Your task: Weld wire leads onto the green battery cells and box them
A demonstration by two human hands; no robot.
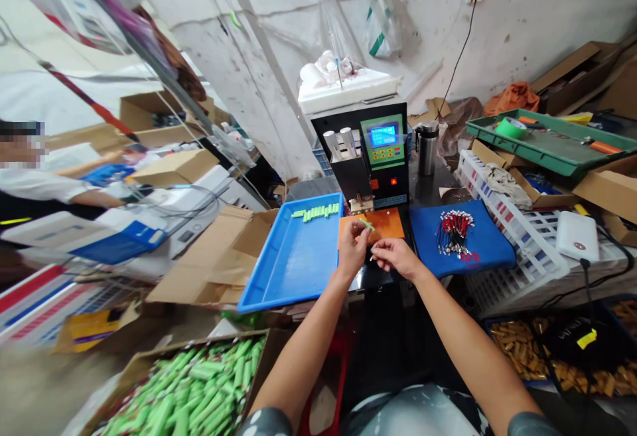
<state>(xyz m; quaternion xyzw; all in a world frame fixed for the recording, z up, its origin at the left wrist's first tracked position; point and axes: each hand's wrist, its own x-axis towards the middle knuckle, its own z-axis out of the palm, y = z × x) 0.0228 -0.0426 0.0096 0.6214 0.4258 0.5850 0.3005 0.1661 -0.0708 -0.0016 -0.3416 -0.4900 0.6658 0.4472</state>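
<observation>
My left hand [351,251] pinches a small green cylindrical battery cell [367,224] above the orange work plate [393,225]. Close beside it, my right hand [397,257] has its fingers pinched together, with a small whitish tip at the fingertips that looks like a wire end; most of it is hidden. Just beyond both hands stands a black spot-welding machine [388,187] with a lit blue display [382,135]. On the left, a blue tray [286,260] bears a row of green battery cells [318,212]. To the right, a bundle of red and black wires [455,231] lies on a blue cloth [490,240].
A cardboard box full of green cells [199,383] sits low at the left. A white plastic crate [522,237], a green tray [547,150] and a steel flask [428,147] are at the right. A co-worker's arm [64,190] shows at far left.
</observation>
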